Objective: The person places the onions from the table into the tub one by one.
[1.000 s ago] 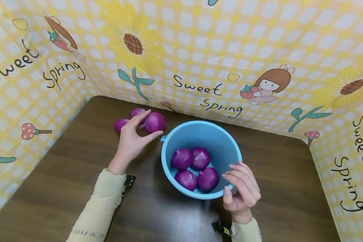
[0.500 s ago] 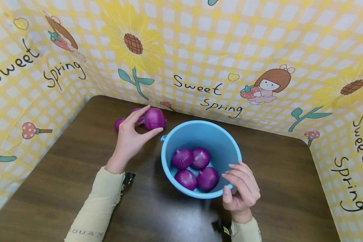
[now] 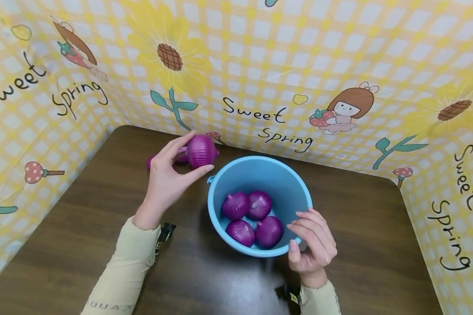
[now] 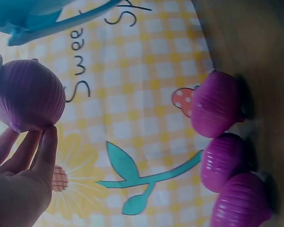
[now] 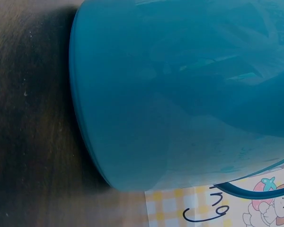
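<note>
Over a dark wooden table (image 3: 362, 245), a round, finely ribbed purple onion (image 3: 201, 151).

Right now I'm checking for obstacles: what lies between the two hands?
The head view shows, from left hand to right hand, bare table, then the blue bucket with four onions.

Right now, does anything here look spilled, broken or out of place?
No, nothing stands out. The blue bucket stands on the table with four purple onions inside, the left fingers hold another onion, and three more onions sit close together on the tabletop. No damage or spill shows.
</note>
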